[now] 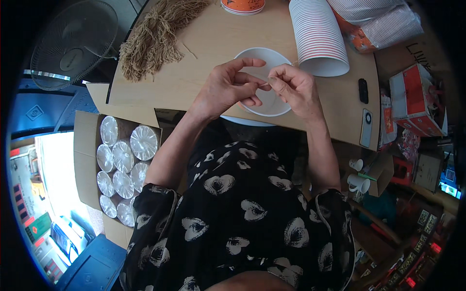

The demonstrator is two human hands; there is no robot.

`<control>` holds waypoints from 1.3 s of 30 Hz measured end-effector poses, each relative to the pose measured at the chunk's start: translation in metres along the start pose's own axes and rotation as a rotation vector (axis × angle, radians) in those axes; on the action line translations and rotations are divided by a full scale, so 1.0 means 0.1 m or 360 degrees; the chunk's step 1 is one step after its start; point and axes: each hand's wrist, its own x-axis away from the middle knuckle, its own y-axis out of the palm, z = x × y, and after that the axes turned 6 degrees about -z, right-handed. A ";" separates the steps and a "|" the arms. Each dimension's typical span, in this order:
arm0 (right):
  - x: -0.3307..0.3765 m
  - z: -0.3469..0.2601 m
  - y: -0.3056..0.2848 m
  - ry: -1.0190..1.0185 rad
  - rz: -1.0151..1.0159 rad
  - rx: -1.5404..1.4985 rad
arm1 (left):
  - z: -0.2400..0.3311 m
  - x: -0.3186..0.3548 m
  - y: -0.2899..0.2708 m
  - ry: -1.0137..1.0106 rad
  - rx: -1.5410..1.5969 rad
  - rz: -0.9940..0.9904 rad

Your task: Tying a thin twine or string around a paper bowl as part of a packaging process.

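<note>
My left hand [228, 87] and my right hand [293, 87] meet over a white paper cup [264, 104] that stands open on the wooden table [204, 43]. The fingertips of both hands pinch something thin and small between them, likely a piece of the tan string; it is too small to tell for sure. The cup's outside shows orange below my left fingers. A bundle of tan string strands [155, 36] lies at the table's far left.
A long lying stack of white cups [318, 36] sits right of my hands, with wrapped cup stacks [383, 22] behind. An orange cup [242, 6] stands at the far edge. Two phones [365, 109] lie at right. A cardboard box of plastic-wrapped stacks [121, 165] and a fan [73, 46] stand left.
</note>
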 end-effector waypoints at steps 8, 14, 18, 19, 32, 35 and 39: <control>0.03 0.07 0.06 0.0024 0.0168 -0.0164 | -0.06 0.01 0.01 0.0050 0.0045 0.0001; 0.06 -0.06 0.00 -0.0009 0.0043 -0.0099 | -0.05 0.03 -0.03 0.0078 0.0125 -0.0003; 0.12 0.02 -0.11 0.0046 -0.0043 0.0107 | 0.00 0.04 0.01 0.0022 -0.0049 0.0074; 0.12 0.02 -0.12 0.0054 -0.0078 0.0122 | 0.01 0.04 0.03 0.0031 -0.0189 0.0105; 0.32 0.11 -0.24 0.0055 0.0560 -0.0287 | -0.04 0.18 -0.11 0.0525 -0.1267 0.0143; 0.39 0.22 -0.32 0.0048 0.0661 -0.0437 | -0.04 0.21 -0.19 0.0592 -0.1350 0.0064; 0.49 0.32 -0.41 0.0023 0.0733 -0.0937 | -0.06 0.25 -0.30 0.0709 -0.1644 -0.0082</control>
